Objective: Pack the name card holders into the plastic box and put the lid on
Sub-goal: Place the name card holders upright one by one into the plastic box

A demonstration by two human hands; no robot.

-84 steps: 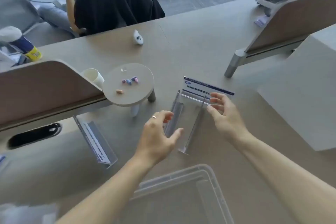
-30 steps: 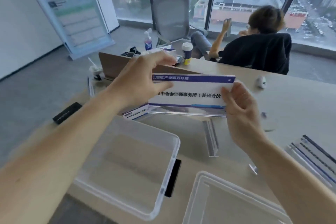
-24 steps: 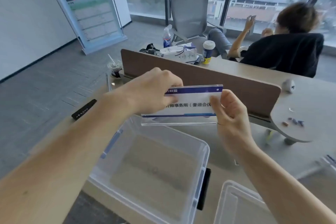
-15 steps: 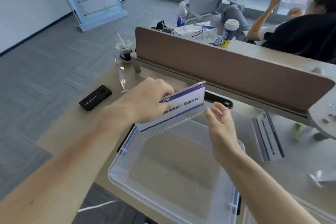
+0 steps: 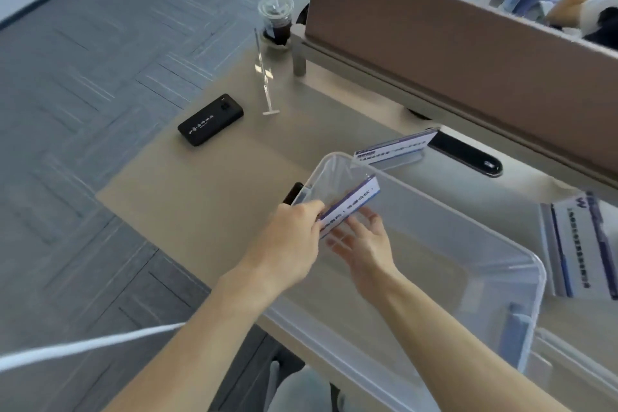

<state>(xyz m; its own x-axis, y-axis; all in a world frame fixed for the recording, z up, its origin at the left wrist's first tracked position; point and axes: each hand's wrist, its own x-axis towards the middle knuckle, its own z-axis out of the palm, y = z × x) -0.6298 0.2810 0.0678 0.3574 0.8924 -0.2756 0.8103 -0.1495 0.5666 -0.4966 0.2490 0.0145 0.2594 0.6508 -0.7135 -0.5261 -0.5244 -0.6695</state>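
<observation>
So the name card holder being packed right now is down inside the plastic box, tucked at the box's left end, tilted with its printed card facing up and to the right. Left hand has it pinched at the near end, thumb and fingers closed on the edge. Right hand is flat and open underneath/alongside, fingers spread, more steadying than gripping. It looks like the holder hasn't been let go of yet; can't tell whether its lower edge is already touching the box floor.

Step-wise I'd call this the placing part of the first holder going in, since the box otherwise looks bare. Next move is probably just to lay it flat or stand it against the left wall, then open the left fingers and pull both hands out without dragging it along.

Still plenty left: another card holder stands on the desk just past the box rim at about 12 o'clock from the held one, and more holders lie flat at 3 o'clock beyond the box's right side. A clear empty stand is up at 11 o'clock near the iced drink cup, with a black remote-like gadget at 10 o'clock. The lid looks to be the clear piece at 4 o'clock, lower right corner, but it's mostly cut off.
</observation>
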